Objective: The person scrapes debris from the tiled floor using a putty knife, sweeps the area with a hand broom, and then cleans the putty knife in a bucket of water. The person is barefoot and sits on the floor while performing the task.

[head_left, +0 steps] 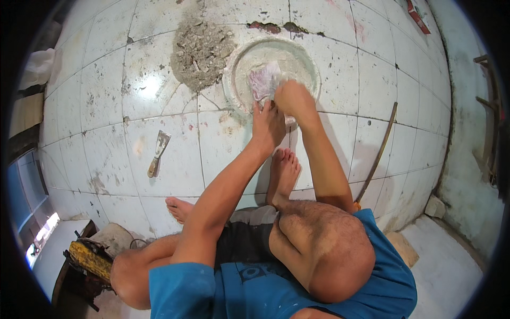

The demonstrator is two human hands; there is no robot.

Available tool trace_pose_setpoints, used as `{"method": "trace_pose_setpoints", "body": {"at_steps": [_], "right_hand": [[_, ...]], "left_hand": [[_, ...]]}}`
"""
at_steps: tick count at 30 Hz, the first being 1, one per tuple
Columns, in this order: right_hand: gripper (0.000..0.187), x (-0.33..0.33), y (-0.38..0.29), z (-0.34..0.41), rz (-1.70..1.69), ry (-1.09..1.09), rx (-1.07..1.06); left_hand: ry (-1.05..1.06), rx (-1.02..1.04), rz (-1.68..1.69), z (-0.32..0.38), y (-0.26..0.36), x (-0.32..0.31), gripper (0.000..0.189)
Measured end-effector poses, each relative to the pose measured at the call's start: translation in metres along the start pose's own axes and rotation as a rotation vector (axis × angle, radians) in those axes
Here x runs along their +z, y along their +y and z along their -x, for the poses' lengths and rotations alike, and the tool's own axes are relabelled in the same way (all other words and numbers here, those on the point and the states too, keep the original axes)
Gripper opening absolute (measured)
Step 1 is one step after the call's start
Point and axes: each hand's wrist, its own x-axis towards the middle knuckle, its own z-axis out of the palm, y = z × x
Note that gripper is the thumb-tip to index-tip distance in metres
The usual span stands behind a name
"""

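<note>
A round, shallow basin (316,75) coated with pale paste stands on the tiled floor in front of me. A crumpled pink and white cloth or bag (261,81) lies in it. At the basin's near rim is my left hand (269,123), its fingertips touching the lower edge of the pink and white piece; its exact hold is hidden. My right hand (294,97), slightly blurred, is closed over the basin's near right part, beside a pale, blurred thing that I cannot make out. A putty knife (159,153) rests on the tiles to the left.
A heap of grey rubble (203,54) lies against the basin's left side. A thin curved stick (378,153) lies at the right. Chipped tile joints run beyond the basin. A yellow and black object (91,261) is at the lower left, and a wall (462,131) borders the right.
</note>
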Motion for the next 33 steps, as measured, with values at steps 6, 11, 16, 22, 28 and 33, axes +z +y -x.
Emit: {"method": "trace_pose_setpoints", "body": {"at_steps": [6, 11, 16, 22, 28, 33], "right_hand": [[0.043, -0.003, -0.008, 0.003, -0.044, 0.099, 0.013], [0.042, 0.028, -0.019, 0.016, -0.025, 0.213, -0.078], [0.044, -0.018, -0.02, -0.008, -0.072, 0.048, 0.071], [0.043, -0.004, -0.015, -0.012, -0.056, 0.108, 0.015], [0.043, 0.027, -0.01, 0.029, 0.088, 0.082, -0.173], [0.044, 0.015, -0.005, 0.006, -0.03, 0.131, -0.027]], "left_hand": [[-0.111, -0.019, -0.058, -0.005, 0.006, -0.001, 0.05], [0.143, -0.017, -0.018, 0.006, -0.012, 0.018, 0.054], [-0.167, -0.041, -0.025, -0.004, 0.007, -0.009, 0.059], [-0.133, -0.044, -0.015, 0.003, 0.004, -0.007, 0.062], [0.037, -0.045, 0.018, 0.007, -0.01, 0.007, 0.055], [-0.106, -0.026, -0.048, 0.004, -0.001, -0.01, 0.053]]}}
